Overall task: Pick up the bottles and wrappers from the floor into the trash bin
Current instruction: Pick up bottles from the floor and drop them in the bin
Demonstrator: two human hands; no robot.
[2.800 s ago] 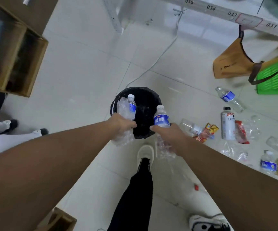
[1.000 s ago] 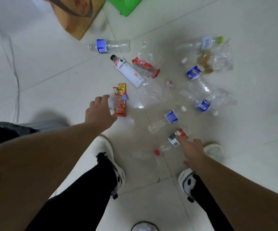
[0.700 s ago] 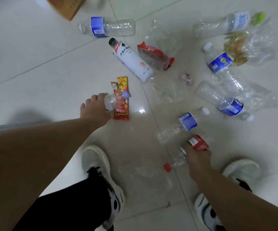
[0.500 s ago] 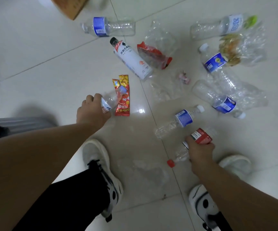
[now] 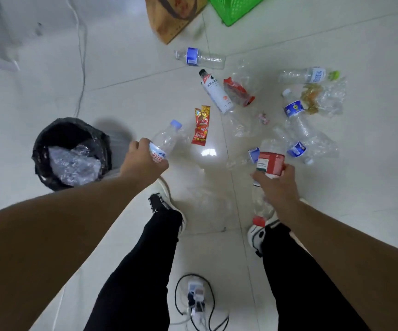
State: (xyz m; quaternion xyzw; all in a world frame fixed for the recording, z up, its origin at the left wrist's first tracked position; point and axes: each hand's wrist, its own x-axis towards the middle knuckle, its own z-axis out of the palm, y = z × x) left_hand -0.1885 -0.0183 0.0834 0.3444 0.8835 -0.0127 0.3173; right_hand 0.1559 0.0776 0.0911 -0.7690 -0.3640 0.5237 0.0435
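My left hand (image 5: 143, 163) is shut on a clear bottle with a pale blue cap (image 5: 165, 139), held above the floor just right of the trash bin (image 5: 40, 154). The bin has a black liner and crumpled clear plastic inside. My right hand (image 5: 277, 185) is shut on a red-labelled bottle (image 5: 271, 163), its red cap pointing down toward my shoe. On the floor ahead lie a red-and-yellow wrapper (image 5: 201, 126), a white bottle (image 5: 217, 93), a red wrapper (image 5: 238, 91), a blue-labelled bottle (image 5: 199, 58) and several more clear bottles (image 5: 293, 108).
A brown bag (image 5: 174, 15) and a green basket (image 5: 236, 8) stand at the far edge. A white cable (image 5: 81, 56) runs along the floor at left. A power strip with black cords (image 5: 196, 299) lies between my feet, behind my shoes.
Both hands have lifted their bottles off the floor and I have straightened up. The view has swung left, so the trash bin is in sight beside my left hand.
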